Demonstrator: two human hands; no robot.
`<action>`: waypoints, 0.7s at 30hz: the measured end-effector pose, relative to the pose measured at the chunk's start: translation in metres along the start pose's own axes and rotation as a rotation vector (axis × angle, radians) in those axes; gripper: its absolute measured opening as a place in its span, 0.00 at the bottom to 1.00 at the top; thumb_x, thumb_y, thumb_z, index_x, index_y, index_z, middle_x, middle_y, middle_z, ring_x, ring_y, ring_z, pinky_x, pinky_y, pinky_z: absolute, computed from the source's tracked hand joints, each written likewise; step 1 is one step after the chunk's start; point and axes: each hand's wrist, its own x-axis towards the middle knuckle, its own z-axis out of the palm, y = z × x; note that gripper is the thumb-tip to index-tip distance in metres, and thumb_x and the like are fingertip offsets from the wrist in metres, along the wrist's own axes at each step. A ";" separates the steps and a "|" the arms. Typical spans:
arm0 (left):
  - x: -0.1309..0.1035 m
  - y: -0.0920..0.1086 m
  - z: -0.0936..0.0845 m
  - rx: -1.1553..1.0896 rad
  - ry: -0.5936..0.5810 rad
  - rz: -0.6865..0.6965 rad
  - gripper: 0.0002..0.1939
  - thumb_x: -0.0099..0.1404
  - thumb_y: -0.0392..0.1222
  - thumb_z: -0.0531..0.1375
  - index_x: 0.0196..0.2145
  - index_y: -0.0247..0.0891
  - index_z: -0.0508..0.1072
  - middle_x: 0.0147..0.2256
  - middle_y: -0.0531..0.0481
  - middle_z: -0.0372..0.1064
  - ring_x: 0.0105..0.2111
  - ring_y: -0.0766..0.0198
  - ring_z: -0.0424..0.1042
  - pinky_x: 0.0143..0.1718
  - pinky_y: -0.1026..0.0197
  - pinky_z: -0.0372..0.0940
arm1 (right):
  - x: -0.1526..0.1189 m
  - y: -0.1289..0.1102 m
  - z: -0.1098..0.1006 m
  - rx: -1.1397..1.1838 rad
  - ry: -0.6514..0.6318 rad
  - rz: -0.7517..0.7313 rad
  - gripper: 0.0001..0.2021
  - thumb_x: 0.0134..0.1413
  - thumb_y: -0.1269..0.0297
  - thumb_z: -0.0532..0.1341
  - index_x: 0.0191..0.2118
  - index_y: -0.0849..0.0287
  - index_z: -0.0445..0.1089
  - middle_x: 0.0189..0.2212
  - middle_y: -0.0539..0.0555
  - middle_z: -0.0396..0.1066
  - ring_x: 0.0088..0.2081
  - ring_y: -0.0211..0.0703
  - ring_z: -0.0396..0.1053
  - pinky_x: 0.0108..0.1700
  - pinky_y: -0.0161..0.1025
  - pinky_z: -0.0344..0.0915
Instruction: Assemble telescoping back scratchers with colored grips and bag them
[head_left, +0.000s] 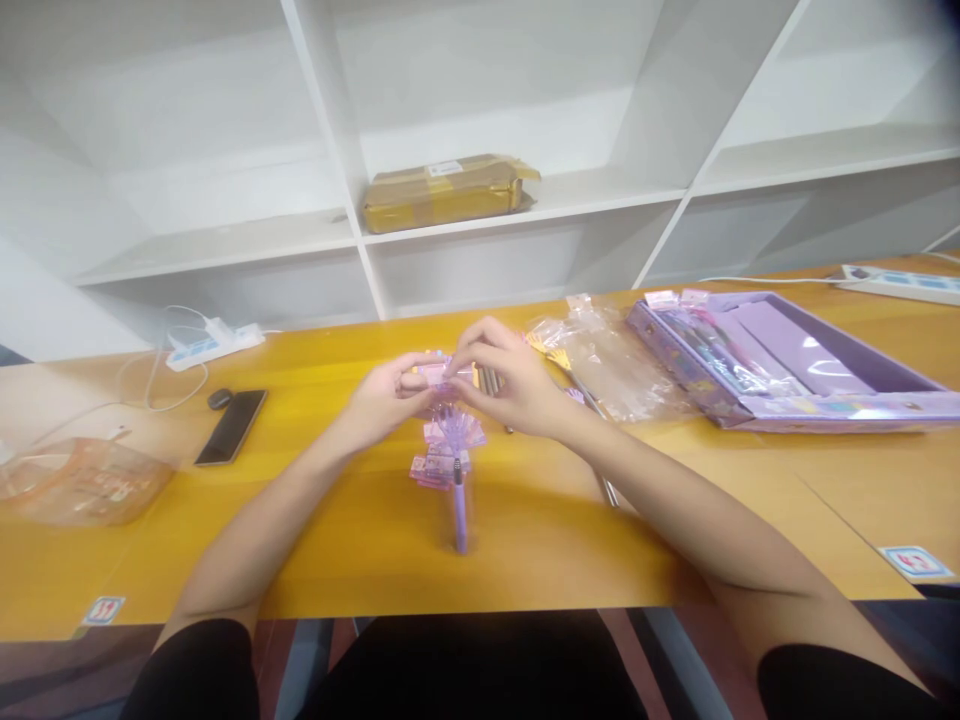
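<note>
Between both hands, above the middle of the table, is a small pink packet [436,374]. My left hand [386,400] pinches its left side between thumb and fingers. On the other side, my right hand [504,378] has its fingers curved down to the packet's right end, thumb and fingertips close together. Just below the hands lie a purple hand-shaped piece [456,428] and several small pink packets [436,468]. A purple pen [460,515] points toward the table's front edge. Partly behind my right hand and forearm are yellow hand-shaped tips [556,357] on thin rods.
Clear plastic wrapping [611,370] and an open purple box [825,408] are at the right. A black phone [231,428], an orange transparent bag [90,480] and a power strip [215,345] lie left. A taped parcel [442,197] rests on the shelf behind.
</note>
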 end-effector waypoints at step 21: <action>0.001 -0.004 0.001 0.035 0.100 0.117 0.23 0.64 0.55 0.72 0.48 0.35 0.77 0.37 0.46 0.83 0.38 0.57 0.83 0.41 0.56 0.78 | -0.011 0.009 0.028 0.345 0.029 0.332 0.18 0.65 0.60 0.68 0.49 0.52 0.57 0.37 0.48 0.67 0.32 0.37 0.65 0.34 0.37 0.63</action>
